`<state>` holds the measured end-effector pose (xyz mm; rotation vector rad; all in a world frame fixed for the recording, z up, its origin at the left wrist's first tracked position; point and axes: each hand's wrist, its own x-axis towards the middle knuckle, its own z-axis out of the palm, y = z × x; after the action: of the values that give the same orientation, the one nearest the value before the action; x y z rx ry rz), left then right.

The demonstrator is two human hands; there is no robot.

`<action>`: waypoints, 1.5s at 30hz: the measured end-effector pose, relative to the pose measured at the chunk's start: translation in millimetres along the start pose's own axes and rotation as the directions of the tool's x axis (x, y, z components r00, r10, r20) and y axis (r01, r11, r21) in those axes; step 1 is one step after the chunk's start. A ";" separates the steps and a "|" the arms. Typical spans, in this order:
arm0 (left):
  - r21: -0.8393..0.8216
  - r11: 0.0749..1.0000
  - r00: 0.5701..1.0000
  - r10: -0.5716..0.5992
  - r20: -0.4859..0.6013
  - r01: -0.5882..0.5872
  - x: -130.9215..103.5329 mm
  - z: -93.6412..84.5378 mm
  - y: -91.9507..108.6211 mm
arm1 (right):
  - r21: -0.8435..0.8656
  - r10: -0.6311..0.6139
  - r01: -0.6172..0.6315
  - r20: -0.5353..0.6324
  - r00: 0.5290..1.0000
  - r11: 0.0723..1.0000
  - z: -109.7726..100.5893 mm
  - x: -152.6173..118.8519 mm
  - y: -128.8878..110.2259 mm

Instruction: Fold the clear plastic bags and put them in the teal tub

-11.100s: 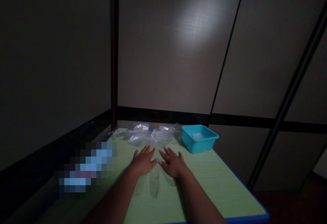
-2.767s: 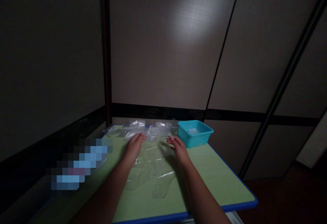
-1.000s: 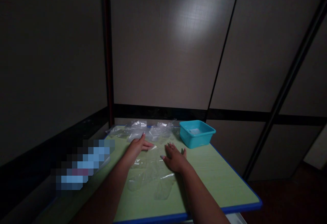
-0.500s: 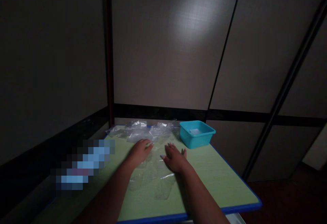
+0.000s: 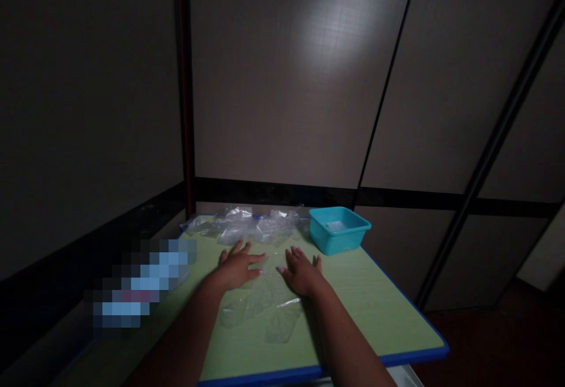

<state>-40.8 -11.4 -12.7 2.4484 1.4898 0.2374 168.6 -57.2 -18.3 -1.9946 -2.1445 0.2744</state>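
Observation:
A clear plastic bag (image 5: 260, 302) lies spread on the light green table (image 5: 362, 310), its two strap-like ends toward me. My left hand (image 5: 238, 266) rests with fingers spread at the bag's left far part. On its right side, my right hand (image 5: 302, 272) presses down flat, fingers apart and thumb pointing left. Neither hand grips anything. Beyond my fingertips lies a crumpled heap of clear plastic bags (image 5: 260, 225). Parts of the flat bag under my palms are hidden.
A turquoise plastic basin (image 5: 339, 237) stands at the table's far right, with something whitish inside. On the left, a blurred-out patch (image 5: 150, 284) covers a bluish item. Dark panelled walls (image 5: 282, 110) rise behind and to the left. Blue edging (image 5: 410, 354) borders the table.
My left hand has turned from half-curled to flat, its fingers now spread, and has come slightly nearer and left. My right hand stays almost where it was.

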 end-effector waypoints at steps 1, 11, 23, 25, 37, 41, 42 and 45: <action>-0.003 1.000 1.000 0.001 -0.016 -0.001 -0.4 -0.7 1.1 | 0.003 -0.002 0.002 -0.002 1.000 1.000 0.2 0.1 0.1; 0.044 0.999 0.986 0.022 -0.163 -0.015 1.9 6.4 3.8 | -0.019 0.001 -0.002 -0.073 0.997 1.000 0.1 -0.1 -1.0; -0.067 0.973 0.900 0.178 -0.397 -0.221 4.2 -8.4 12.8 | -0.073 0.071 -0.078 -0.090 0.993 0.994 0.1 0.5 -3.7; -0.058 0.975 0.948 0.195 -0.252 -0.216 2.3 -0.5 14.6 | -0.092 0.080 -0.090 -0.107 0.991 0.992 0.3 0.4 -4.2; 0.042 0.990 0.990 0.138 -0.013 -0.137 -4.6 7.4 22.4 | -0.106 0.010 -0.020 -0.095 0.995 0.994 -0.3 0.8 -13.1; 0.024 0.989 0.972 0.148 -0.183 -0.146 -4.8 -6.5 22.6 | -0.076 0.029 -0.044 -0.183 0.983 0.996 -4.5 1.2 -15.9; 0.022 0.990 0.954 0.143 -0.263 -0.142 -4.5 -10.6 23.5 | -0.058 0.047 -0.062 -0.232 0.972 0.996 -5.6 1.5 -15.7; 0.016 0.990 0.909 0.137 -0.393 -0.142 -4.3 -16.2 28.5 | 0.031 0.072 -0.066 -0.346 0.936 0.997 -7.7 3.3 -13.8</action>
<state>-23.2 -25.4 11.5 2.6083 1.4445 0.8097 157.2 -54.9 -7.1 -1.9391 -1.8481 -0.0468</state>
